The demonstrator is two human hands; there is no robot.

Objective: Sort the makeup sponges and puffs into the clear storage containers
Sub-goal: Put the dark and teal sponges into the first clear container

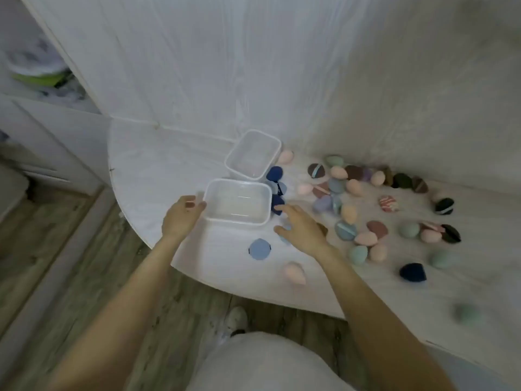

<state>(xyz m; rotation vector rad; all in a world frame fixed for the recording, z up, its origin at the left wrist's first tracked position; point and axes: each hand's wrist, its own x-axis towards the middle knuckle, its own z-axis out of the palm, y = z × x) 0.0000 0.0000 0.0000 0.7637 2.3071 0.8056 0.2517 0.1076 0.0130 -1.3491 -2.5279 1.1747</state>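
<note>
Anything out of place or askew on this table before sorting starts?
Both clear containers sit empty and skewed to each other. One pink sponge lies at the table's front edge, apart from the main scatter.

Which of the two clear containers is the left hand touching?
The nearer container, closer to the person. The left hand touches its left edge; the farther container by the wall stands untouched.

near container (236, 202): clear plastic, glossy, smooth, highlights on walls; far container (253, 153): same clear plastic; surface (158, 170): white woodgrain laminate, matt; sponges (363, 238): matt foam, soft-looking; light blue puff (259, 249): matt, cloth-like face; floor (42, 235): grey wood-look planks, low sheen
</note>
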